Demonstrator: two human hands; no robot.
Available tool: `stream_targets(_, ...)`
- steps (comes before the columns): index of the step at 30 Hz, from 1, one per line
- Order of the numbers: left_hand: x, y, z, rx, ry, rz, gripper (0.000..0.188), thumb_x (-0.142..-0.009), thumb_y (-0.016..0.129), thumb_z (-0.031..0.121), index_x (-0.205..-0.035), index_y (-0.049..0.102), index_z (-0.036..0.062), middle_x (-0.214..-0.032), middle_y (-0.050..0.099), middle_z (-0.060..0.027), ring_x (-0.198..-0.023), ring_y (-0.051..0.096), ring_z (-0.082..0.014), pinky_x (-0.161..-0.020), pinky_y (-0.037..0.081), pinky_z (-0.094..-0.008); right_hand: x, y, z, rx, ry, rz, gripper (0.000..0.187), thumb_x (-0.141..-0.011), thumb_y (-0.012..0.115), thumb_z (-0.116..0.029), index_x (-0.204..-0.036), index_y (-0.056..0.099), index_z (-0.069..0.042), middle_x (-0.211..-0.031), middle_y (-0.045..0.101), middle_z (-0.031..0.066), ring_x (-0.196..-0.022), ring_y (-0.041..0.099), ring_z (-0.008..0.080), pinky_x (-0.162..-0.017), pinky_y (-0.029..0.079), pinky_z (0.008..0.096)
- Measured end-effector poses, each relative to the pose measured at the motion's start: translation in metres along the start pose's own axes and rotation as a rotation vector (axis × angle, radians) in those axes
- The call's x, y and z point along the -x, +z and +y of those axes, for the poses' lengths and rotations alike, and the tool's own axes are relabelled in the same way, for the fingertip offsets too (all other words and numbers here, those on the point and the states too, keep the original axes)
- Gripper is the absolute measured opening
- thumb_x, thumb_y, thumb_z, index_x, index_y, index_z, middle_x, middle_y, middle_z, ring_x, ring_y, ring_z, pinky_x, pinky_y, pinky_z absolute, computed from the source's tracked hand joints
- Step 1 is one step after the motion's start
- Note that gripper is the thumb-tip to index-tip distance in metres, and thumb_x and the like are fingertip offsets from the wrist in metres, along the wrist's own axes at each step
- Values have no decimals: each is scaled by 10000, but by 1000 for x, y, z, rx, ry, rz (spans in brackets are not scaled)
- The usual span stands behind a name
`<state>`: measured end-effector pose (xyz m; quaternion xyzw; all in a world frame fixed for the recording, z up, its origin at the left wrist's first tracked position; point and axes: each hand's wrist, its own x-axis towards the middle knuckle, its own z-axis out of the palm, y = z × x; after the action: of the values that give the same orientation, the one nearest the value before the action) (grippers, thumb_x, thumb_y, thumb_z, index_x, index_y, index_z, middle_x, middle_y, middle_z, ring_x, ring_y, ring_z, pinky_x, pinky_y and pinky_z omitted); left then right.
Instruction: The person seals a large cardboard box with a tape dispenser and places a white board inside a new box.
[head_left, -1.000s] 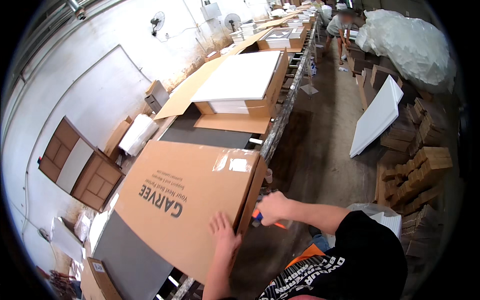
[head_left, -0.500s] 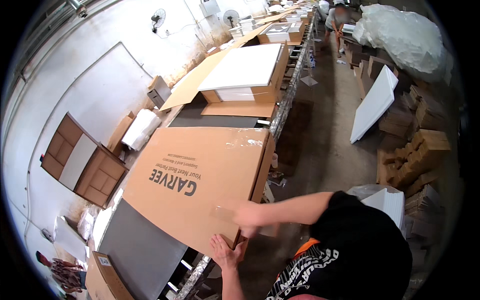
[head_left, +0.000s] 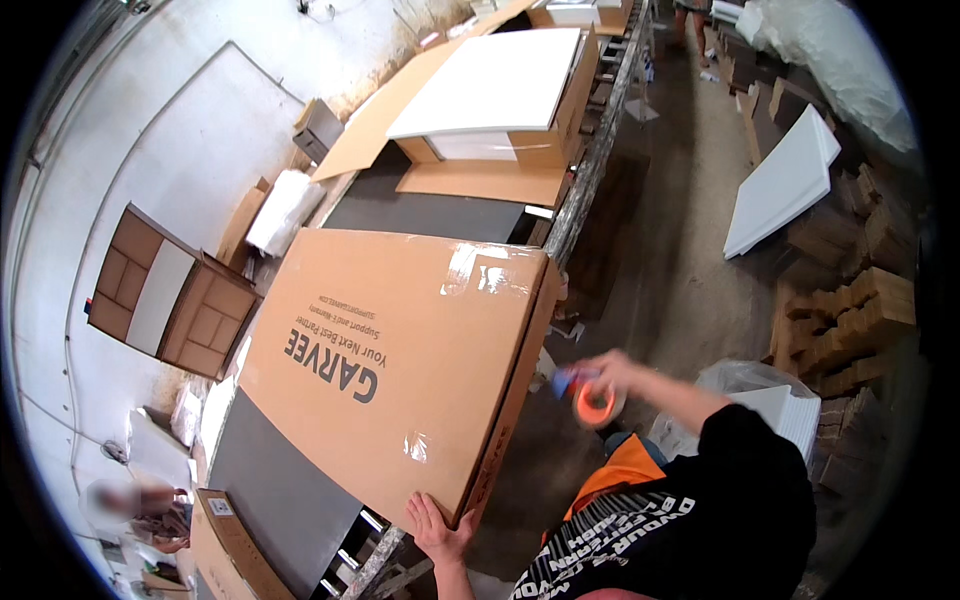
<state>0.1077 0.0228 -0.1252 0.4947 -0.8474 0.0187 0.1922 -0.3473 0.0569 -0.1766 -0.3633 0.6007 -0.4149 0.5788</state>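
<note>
- One head-worn fisheye view looks steeply down from above the person's chest.
- It faces along the conveyor line (head_left: 590,170), which runs toward the upper centre of the frame.
- The large cardboard box (head_left: 400,350) sits close, filling the frame's middle.

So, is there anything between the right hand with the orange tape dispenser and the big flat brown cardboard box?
Nothing visible. The right hand holds the orange tape dispenser in open air beside the big flat brown cardboard box; only floor lies below the gap.

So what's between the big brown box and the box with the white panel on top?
In the head view, a bare dark grey stretch of belt lies between big flat carton and farther open carton.
</note>
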Motion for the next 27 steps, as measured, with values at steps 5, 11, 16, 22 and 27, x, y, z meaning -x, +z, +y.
stream_targets(5,13,-11,-5,-42,16,-62,903,-655,790,448,-1306,476,-93,-1328,483,-332,-1248,449,-511,-1080,350,-549,-78,-153,-108,-260,-207,152,716,-643,632,-4,-1344,501,49,-1012,684,124,-873,649,142,-827,517,276)
stream_targets(11,3,-20,11,-59,-52,-137,901,-645,806,406,-1318,469,-88,-1344,467,-333,-1259,436,-514,-1078,351,-556,-186,-189,-171,-171,157,-277,167,-601,685,-77,-734,640,13,-692,642,85,-546,575,134,-521,467,275)
stream_targets(16,6,-23,15,-68,-102,-183,924,-638,815,406,-1330,454,-87,-1351,466,-327,-1269,425,-515,-1069,361,-555,-77,-155,-128,-50,-96,-199,398,-602,775,-102,-985,742,-1,-800,716,43,-730,647,83,-691,530,250)
stream_targets(22,-144,-40,64,-38,244,-278,684,-787,722,366,-1289,517,-52,-1314,521,-278,-1238,491,-447,-1035,371,-595,-14,9,-91,-210,-216,243,626,-686,720,-154,-1247,556,70,-1032,677,115,-875,602,81,-820,462,222)
stream_targets(27,-345,27,227,326,999,-353,408,-748,738,226,-1122,663,82,-1313,580,-59,-1206,543,-311,-1050,402,-484,-18,12,-95,-81,-165,303,600,-655,704,-205,-1221,613,-27,-819,638,170,-667,595,154,-684,487,285)
